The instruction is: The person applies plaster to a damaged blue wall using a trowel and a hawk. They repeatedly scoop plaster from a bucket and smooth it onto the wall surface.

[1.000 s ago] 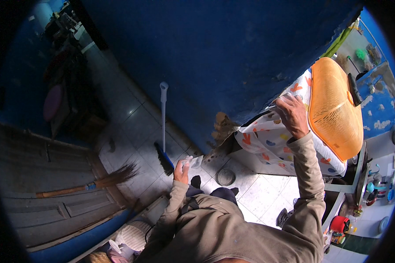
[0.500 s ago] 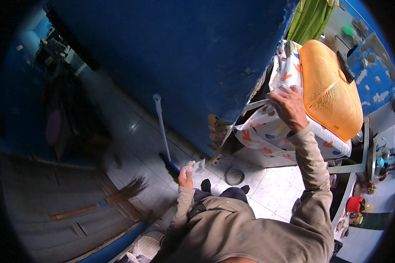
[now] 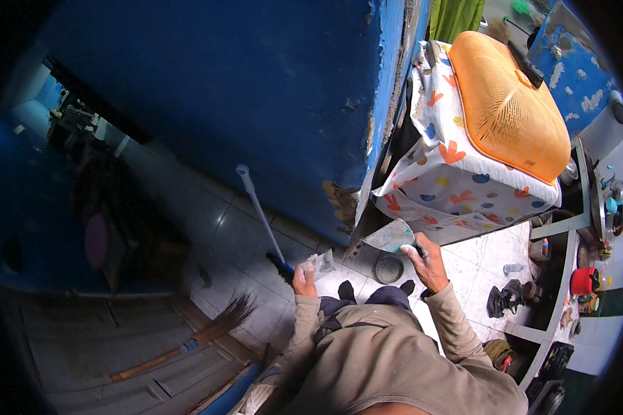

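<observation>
My right hand [image 3: 429, 265] is closed on the edge of a thin, flat, pale scraper [image 3: 390, 237] with greenish smears. It is held out in front of me, near the wall's broken corner. In my closed left hand [image 3: 305, 281] is a small, whitish, see-through piece [image 3: 322, 262], possibly plastic; its exact kind is unclear. Below and between the hands, a round dark bowl [image 3: 388, 268] sits on the tiled floor. The blue wall [image 3: 256, 90] stands ahead, its paint and plaster chipped along the corner [image 3: 364, 197].
Right of the corner, a patterned cloth [image 3: 439, 194] covers a box-like piece of furniture, with an orange mesh food cover [image 3: 509, 104] on top. A white-handled broom [image 3: 259, 207] leans against the wall. A straw broom [image 3: 187, 342] lies lower left. Shelves [image 3: 564, 290] with kitchenware stand right.
My right hand has come down from the patterned cloth to in front of me, and the scraper now shows in it. My left hand still holds the whitish piece. The view has shifted.
</observation>
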The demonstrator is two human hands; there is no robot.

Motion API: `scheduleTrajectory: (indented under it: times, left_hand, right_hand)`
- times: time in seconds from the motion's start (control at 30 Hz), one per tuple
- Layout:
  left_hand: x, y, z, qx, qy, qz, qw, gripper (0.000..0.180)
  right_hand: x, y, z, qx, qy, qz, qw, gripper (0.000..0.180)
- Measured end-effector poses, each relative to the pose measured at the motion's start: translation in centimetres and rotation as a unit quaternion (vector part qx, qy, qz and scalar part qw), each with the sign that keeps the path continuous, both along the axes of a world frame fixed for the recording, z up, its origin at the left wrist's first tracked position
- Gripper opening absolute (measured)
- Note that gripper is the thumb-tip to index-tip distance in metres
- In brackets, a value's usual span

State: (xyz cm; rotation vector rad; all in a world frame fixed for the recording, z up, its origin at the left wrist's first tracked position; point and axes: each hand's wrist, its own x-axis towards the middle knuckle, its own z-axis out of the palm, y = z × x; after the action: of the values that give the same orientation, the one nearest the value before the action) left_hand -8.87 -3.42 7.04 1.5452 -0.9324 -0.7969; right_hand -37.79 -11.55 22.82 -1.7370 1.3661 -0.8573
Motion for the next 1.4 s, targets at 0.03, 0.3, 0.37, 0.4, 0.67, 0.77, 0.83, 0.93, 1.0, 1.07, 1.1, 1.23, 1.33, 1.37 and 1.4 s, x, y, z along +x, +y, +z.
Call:
scheduleTrajectory:
  times: [0.03, 0.3, 0.37, 0.4, 0.67, 0.77, 0.83, 0.93, 1.0, 1.07, 1.1, 1.23, 1.33, 1.37, 1.4]
  left_hand:
    - [0.3, 0.0, -0.2, -0.001, -0.004, -0.006, 1.0, 0.032]
    - [0.2, -0.5, 0.2, -0.018, 0.024, -0.01, 1.0, 0.028]
    - [0.1, -0.4, 0.4, -0.04, 0.029, -0.018, 0.999, 0.028]
    - [-0.1, -0.3, 0.2, -0.028, 0.029, -0.006, 0.999, 0.027]
    - [-1.2, 0.6, -3.6, -0.045, 0.065, 0.045, 0.996, 0.025]
    - [-0.9, 0.9, -3.6, -0.019, 0.071, 0.054, 0.996, 0.025]
    - [-0.7, 0.7, -3.3, -0.02, 0.072, 0.05, 0.996, 0.025]
    - [-0.3, 0.5, -3.7, -0.023, 0.082, 0.043, 0.995, 0.024]
    - [-0.1, 0.5, -3.6, -0.008, 0.073, 0.042, 0.996, 0.024]
    - [-0.1, 0.4, -3.6, -0.013, 0.073, 0.04, 0.996, 0.024]
    - [-0.1, 0.3, -3.8, -0.025, 0.077, 0.041, 0.996, 0.024]
    - [-0.1, 0.3, -4.5, -0.027, 0.07, 0.042, 0.996, 0.026]
    - [-0.1, 0.3, -4.5, -0.005, 0.069, 0.03, 0.997, 0.029]
    - [-0.2, 0.3, -4.4, -0.001, 0.074, 0.027, 0.997, 0.03]
    - [-0.2, 0.3, -4.3, 0.003, 0.079, 0.026, 0.997, 0.031]
  right_hand:
    - [0.1, 0.2, 0.6, -0.023, 0.003, 0.0, 1.0, 0.013]
    - [-0.1, -2.1, 9.2, -0.291, 0.131, 0.074, 0.945, 0.033]
    - [0.4, -3.0, 11.2, -0.309, 0.181, 0.098, 0.929, 0.03]
    - [1.1, -3.2, 12.4, -0.327, 0.205, 0.106, 0.916, 0.027]
    - [3.1, -4.9, 14.1, -0.342, 0.297, 0.159, 0.877, 0.024]
    - [4.0, -5.3, 14.0, -0.345, 0.307, 0.162, 0.872, 0.024]
    - [4.0, -5.4, 14.2, -0.344, 0.312, 0.151, 0.873, 0.025]
    - [4.1, -5.1, 14.8, -0.343, 0.315, 0.121, 0.877, 0.026]
    - [4.7, -4.7, 15.4, -0.349, 0.302, 0.109, 0.88, 0.026]
    - [4.7, -4.4, 15.4, -0.357, 0.285, 0.092, 0.885, 0.025]
    - [4.4, -4.3, 15.4, -0.363, 0.272, 0.083, 0.887, 0.025]
    - [3.8, -3.6, 15.0, -0.364, 0.269, 0.078, 0.889, 0.026]
    - [4.1, -3.8, 14.1, -0.325, 0.284, 0.121, 0.894, 0.028]
    - [4.2, -3.9, 13.6, -0.317, 0.298, 0.126, 0.892, 0.028]
    - [4.2, -4.2, 13.0, -0.317, 0.295, 0.131, 0.892, 0.028]
